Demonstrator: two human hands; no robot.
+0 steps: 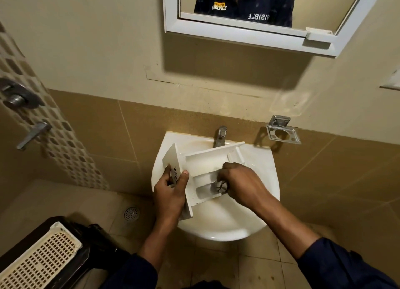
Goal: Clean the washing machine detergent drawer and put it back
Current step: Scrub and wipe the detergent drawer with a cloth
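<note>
The white detergent drawer [205, 159] lies across the white wash basin [238, 219], its front panel at the left. My left hand [171, 193] grips that front panel, thumb on its near face over the printed lettering. My right hand [240, 182] is curled round a small brush [221, 186] with dark and light bristles, pressed into one of the drawer's near compartments. The brush's handle is hidden inside my fist.
A chrome tap [221, 135] stands at the basin's back, a metal holder [282, 133] on the wall to its right. A mirror cabinet [249, 29] hangs above. A perforated cream basket [41, 258] sits on a dark stand at lower left, near a floor drain [131, 213].
</note>
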